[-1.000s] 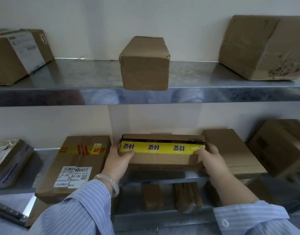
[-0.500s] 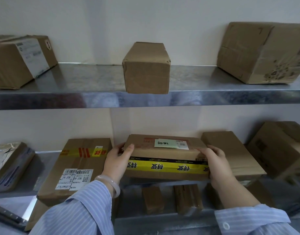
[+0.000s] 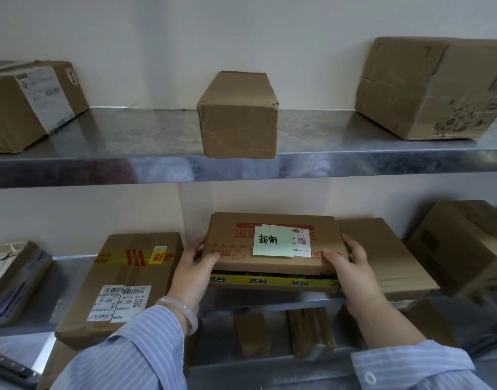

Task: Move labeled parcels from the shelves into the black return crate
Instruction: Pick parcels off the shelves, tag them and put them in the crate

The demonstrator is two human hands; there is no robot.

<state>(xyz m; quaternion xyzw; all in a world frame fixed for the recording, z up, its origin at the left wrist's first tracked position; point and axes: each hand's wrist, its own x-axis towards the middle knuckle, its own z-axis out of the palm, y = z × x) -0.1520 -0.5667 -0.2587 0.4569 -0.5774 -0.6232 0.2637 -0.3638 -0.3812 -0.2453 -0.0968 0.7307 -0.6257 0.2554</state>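
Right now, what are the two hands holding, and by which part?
The parcel with the green note, by its ends: left hand on the left end, right hand on the right end.

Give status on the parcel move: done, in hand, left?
Done: cannot tell; crate out of view. In hand: left hand and right hand grip the green-noted parcel at the lower shelf. Left: crate it; the J4-J06 box and others sit on shelves.

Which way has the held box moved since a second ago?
Yes: the box tipped toward the person; its yellow tape now sits lower than tape on the left box.
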